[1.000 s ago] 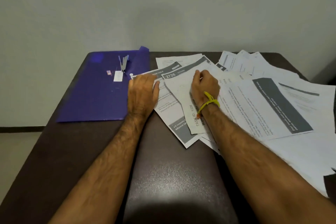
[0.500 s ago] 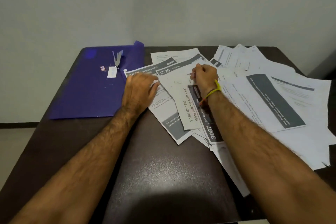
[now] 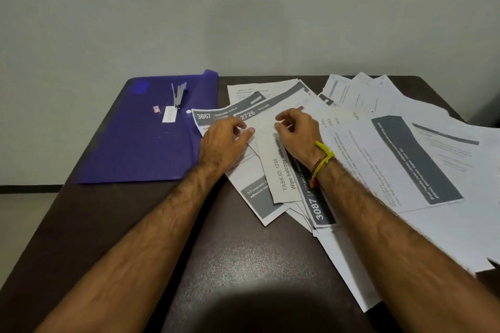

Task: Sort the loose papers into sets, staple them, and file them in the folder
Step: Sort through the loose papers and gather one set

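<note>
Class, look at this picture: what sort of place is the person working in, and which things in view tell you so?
Probably a plain office or home desk for paperwork. A dark table stands against a bare wall, spread with loose printed papers, beside a blue folder with a stapler on it.

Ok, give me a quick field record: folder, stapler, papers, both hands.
folder: purple folder, flat on the table's left side
stapler: stapler lying on the folder, untouched
papers: loose papers fanned over the table's right half, unstapled
left hand: left hand rests on sheet 3667
right hand: right hand pinches the top sheet
</note>
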